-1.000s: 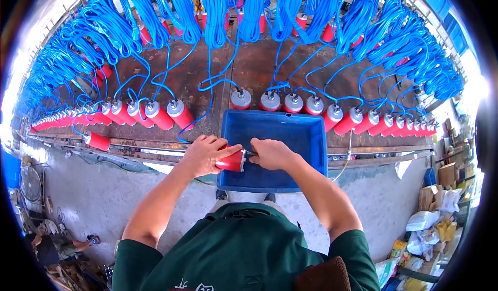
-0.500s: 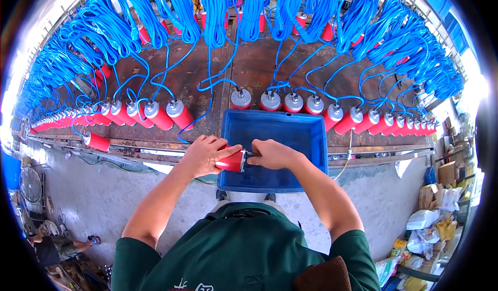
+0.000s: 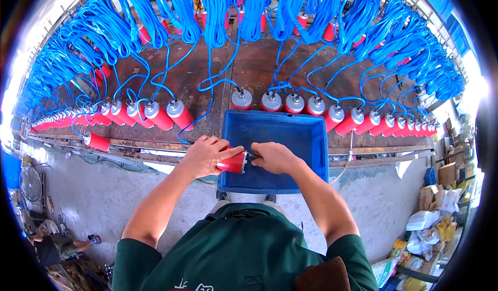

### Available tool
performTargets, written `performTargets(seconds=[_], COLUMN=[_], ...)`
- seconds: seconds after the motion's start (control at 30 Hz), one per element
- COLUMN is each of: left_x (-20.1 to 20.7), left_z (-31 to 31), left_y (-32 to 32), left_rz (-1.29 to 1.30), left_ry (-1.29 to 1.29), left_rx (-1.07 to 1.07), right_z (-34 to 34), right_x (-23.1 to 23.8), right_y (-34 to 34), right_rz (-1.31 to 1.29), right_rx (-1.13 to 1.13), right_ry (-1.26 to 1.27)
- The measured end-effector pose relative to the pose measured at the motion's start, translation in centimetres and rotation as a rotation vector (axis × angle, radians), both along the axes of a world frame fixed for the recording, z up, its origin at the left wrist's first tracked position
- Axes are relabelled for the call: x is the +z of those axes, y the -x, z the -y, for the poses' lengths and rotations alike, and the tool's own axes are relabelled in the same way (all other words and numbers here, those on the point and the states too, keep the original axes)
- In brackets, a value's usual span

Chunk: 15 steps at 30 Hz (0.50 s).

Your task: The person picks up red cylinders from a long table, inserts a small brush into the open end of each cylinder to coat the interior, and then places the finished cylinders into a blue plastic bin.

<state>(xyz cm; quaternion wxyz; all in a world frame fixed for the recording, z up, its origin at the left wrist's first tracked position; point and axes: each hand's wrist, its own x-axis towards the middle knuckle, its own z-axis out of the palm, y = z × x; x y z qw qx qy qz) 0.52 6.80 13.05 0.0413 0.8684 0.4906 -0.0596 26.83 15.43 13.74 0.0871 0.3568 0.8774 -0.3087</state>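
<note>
My left hand is wrapped over a red cylinder with a silver end cap, lying on its side above the left part of a blue plastic tray. My right hand is closed on a dark piece at the cylinder's capped end. The fingers hide most of that piece, so I cannot tell its kind. In the row behind the tray, similar red cylinders stand with silver tops and blue cables running from them.
Thick coils of blue cable hang along the far side of the rusty metal bench. One red cylinder lies near the bench's front edge at left. Bags and boxes are piled at far right. Another person is at lower left.
My right hand has turned slightly and its fingers sit a little differently around the dark piece. The left hand and the cylinder have barely moved.
</note>
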Motion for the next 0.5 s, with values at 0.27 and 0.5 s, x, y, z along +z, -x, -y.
performTargets(seconds=[0.27,0.5], left_x=[-0.5,-0.2], left_z=[0.0,-0.4], left_y=[0.5,0.0], left_rz=[0.043,0.057], left_ry=[-0.011,-0.062], left_rx=[0.035,-0.051], right_z=[0.6,2.2], right_x=[0.2,-6.4], right_y=[-0.5,-0.3], right_rz=[0.017,-0.710], right_rx=[-0.052,-0.595], right_ry=[-0.318,0.647])
